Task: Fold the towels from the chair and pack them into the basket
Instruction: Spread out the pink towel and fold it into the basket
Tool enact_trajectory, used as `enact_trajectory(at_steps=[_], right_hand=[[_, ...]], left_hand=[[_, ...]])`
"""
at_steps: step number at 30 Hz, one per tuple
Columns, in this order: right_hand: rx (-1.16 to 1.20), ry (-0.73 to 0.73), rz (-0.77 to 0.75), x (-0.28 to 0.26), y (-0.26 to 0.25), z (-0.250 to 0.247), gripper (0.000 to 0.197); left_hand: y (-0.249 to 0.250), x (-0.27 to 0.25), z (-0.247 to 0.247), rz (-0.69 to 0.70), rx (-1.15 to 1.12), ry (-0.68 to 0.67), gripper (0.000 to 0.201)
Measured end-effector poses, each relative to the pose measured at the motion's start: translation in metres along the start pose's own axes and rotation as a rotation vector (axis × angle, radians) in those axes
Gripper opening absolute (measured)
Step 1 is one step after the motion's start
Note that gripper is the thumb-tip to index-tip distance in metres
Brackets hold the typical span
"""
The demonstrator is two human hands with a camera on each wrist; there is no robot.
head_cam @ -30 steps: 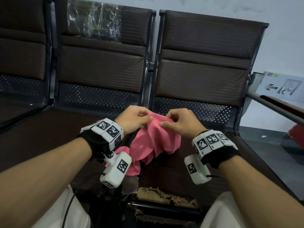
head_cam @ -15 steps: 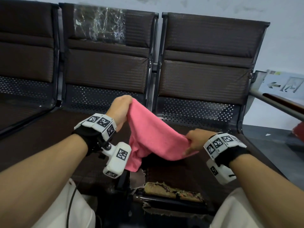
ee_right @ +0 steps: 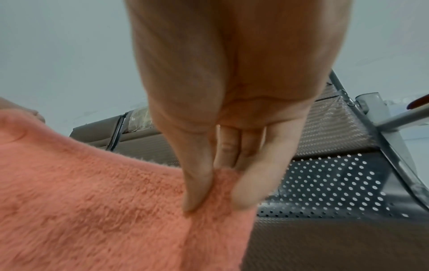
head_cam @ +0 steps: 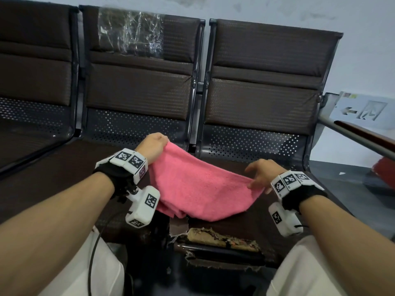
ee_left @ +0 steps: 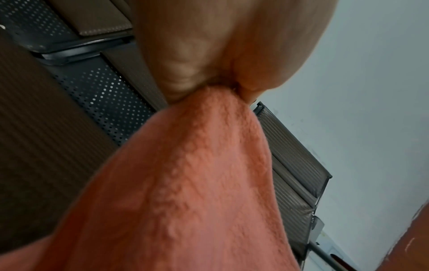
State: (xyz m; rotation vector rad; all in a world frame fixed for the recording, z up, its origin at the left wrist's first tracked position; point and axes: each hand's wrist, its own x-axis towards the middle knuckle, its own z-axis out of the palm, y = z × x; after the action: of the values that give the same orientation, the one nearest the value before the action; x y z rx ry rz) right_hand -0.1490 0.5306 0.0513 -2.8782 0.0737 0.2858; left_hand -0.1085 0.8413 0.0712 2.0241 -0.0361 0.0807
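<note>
Pink towel hangs stretched between both hands above the brown chair seat, its lower edge sagging onto it. Right hand pinches one corner between thumb and fingers; left hand, farther and higher, grips the other corner.

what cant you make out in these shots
- Basket: in no view.
- Other towels: none visible besides the pink towel.
- Left hand fingertips: head view, curled behind the towel.
- Towel's far side: hidden by its near face, fold count unclear.
- Right hand: right wrist view, pinching fingertips blurred.
</note>
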Motion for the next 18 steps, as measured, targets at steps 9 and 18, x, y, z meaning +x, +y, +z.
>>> enact_trajectory(at_steps=[9,18], right_hand=[[-0.127,0.083,-0.021,0.002,0.006,0.000,0.019],[-0.238,0.007,0.049,0.001,0.012,0.003,0.021]], left_hand=[[-0.020,0.001,-0.021,0.204,0.286,0.067,0.013],[-0.022,-0.003,-0.019,0.164,0.666,-0.093,0.018]])
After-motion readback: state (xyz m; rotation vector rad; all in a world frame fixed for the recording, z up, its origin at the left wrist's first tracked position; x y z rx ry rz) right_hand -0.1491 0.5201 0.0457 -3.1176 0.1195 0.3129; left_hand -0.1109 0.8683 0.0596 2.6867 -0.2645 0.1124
